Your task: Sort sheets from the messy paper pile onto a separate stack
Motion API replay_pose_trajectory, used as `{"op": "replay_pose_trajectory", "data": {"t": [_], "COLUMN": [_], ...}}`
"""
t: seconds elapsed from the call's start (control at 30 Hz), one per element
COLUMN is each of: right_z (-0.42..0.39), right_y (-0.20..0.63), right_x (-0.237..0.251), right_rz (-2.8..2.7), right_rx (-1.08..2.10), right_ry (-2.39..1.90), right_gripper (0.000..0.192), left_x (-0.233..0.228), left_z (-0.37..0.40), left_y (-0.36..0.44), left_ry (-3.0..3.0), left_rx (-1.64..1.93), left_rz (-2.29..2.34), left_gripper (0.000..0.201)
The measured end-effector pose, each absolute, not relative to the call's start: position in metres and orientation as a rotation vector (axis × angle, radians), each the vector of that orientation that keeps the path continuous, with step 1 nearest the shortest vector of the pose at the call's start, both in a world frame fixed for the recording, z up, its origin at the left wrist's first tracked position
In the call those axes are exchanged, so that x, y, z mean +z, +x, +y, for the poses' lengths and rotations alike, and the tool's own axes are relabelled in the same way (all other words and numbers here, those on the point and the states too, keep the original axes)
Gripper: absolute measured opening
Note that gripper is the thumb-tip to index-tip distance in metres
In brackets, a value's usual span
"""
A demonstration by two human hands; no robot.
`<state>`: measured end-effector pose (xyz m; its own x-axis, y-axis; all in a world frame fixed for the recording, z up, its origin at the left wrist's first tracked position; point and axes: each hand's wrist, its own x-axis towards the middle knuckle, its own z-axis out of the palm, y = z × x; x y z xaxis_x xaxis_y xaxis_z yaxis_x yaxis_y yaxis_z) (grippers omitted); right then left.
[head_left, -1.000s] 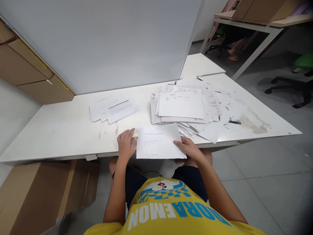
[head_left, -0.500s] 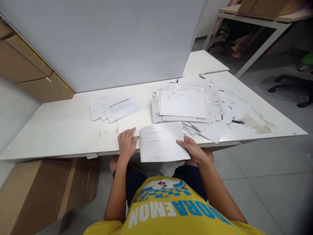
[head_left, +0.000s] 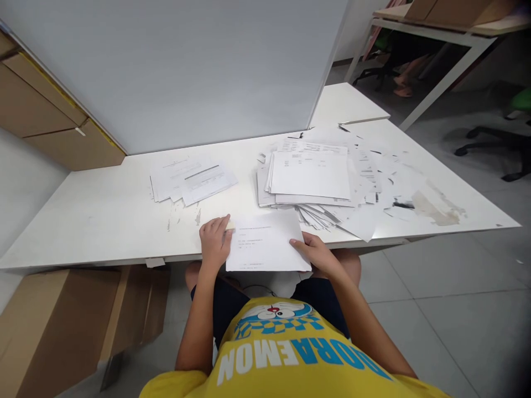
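Printed sheet point(head_left: 265, 243) at near table point(head_left: 103, 221) edge, overhanging. Left hand point(head_left: 214, 240) fingers curled on its left edge; right hand point(head_left: 317, 255) pinching right edge. Large paper stack point(head_left: 309, 177) just beyond; small pile point(head_left: 191, 179) far left. Print too small to read.

The flat rectangular paper sheet point(head_left: 265, 243) under the hands is white, with a few short lines of faint grey print. The wide smooth desk point(head_left: 103, 221) is white too, flecked with small grey-brown scuffs near its front edge and a pale tan smear with a black streak toward the right. The thick stack of printed pages point(head_left: 311, 177) is white with thin dark text; the smaller spread of papers point(head_left: 191, 179) is white with one dark bar. The short-sleeved cotton T-shirt point(head_left: 290, 354) is bright yellow with blue and white lettering and a blue-and-white cartoon. The flat-sided cardboard boxes point(head_left: 53, 326) are plain brown. The upright partition panel point(head_left: 186, 66) is pale grey.
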<state>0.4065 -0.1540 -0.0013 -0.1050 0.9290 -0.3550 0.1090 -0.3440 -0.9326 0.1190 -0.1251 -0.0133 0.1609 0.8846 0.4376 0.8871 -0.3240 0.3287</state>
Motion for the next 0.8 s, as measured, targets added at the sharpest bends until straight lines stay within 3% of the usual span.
{"op": "replay_pose_trajectory", "data": {"t": [0.5,0.8], "right_z": [-0.148,-0.142], "right_y": [0.399,0.420], "right_x": [-0.011,0.031], "right_rz": [-1.277,-1.671], "right_rx": [1.452,0.987], "right_ry": [-1.499,-1.545], "right_gripper": [0.043,0.034], "left_x": [-0.012,-0.021], "left_z": [-0.125,-0.126], "left_y": [0.119,0.115], "left_ry": [-2.437,-2.356], "left_rx": [-0.708,-0.809], "left_rz": [-1.752,-1.739], "left_gripper": [0.041,0.048]}}
